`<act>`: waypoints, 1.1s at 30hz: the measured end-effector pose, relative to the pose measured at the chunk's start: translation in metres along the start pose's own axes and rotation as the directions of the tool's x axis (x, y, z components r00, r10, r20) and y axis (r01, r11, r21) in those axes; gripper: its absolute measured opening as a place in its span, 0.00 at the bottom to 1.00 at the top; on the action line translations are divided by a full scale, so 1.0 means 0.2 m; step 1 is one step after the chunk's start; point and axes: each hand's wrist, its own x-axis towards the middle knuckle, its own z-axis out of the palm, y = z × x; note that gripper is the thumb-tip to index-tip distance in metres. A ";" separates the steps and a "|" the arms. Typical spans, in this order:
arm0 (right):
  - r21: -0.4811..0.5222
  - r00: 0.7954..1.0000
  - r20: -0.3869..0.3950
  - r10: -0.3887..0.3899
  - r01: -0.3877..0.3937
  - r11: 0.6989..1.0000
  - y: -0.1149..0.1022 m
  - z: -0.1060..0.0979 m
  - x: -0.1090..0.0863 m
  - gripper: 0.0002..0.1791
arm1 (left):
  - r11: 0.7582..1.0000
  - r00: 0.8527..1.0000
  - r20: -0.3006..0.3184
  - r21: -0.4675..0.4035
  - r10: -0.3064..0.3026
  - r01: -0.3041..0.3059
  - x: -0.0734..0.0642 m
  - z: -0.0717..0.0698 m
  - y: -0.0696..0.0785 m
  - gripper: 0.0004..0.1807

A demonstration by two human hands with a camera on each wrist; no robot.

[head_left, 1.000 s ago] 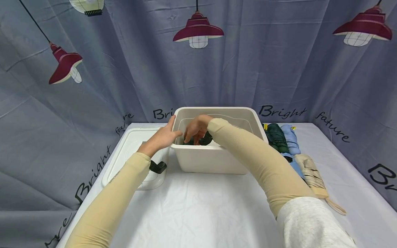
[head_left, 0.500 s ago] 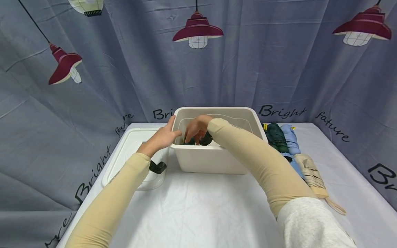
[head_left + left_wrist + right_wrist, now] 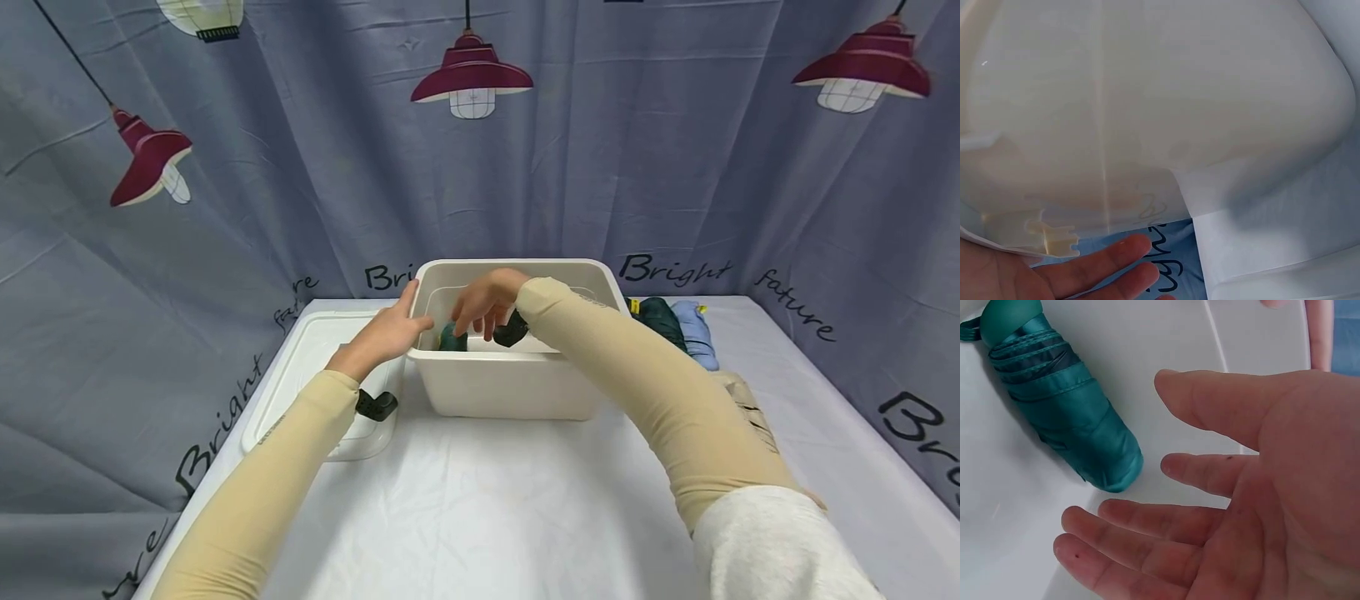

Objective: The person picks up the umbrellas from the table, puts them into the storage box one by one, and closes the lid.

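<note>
Lying furled, teal umbrella (image 3: 1072, 412), glossy, rounded ends

Free passage above, bin walls (image 3: 502, 387) around, umbrella (image 3: 1069, 406) at left

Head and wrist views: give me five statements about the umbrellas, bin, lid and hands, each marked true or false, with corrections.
1. The green folded umbrella is inside the white plastic bin. True.
2. The right hand is gripping the green folded umbrella. False: its fingers are open and the umbrella is not in its grasp.
3. The left hand is at the bin's left rim. True.
4. The lid is fitted on the bin. False: it lies on the table, to the bin's left.
5. A light blue folded umbrella lies to the bin's right. True.
</note>
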 end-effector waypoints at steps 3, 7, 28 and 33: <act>0.002 1.000 -0.022 -0.010 0.010 1.000 0.01 0.00 -0.04 0.40 | 1.000 1.000 -0.004 0.018 -0.002 0.002 -0.01 0.00 0.00 0.47; 0.012 0.998 -0.057 -0.019 0.020 1.000 0.05 0.00 -0.10 0.40 | 1.000 1.000 0.005 0.023 -0.006 0.006 -0.01 0.01 0.00 0.47; 0.034 0.973 -0.222 -0.060 0.069 0.997 0.24 0.00 -0.44 0.35 | 1.000 1.000 -0.001 0.020 -0.002 0.002 0.00 -0.01 -0.01 0.46; 0.016 0.967 -0.242 -0.076 0.083 0.996 0.27 0.01 -0.53 0.35 | 1.000 1.000 0.002 0.024 0.000 0.000 -0.01 -0.01 -0.01 0.46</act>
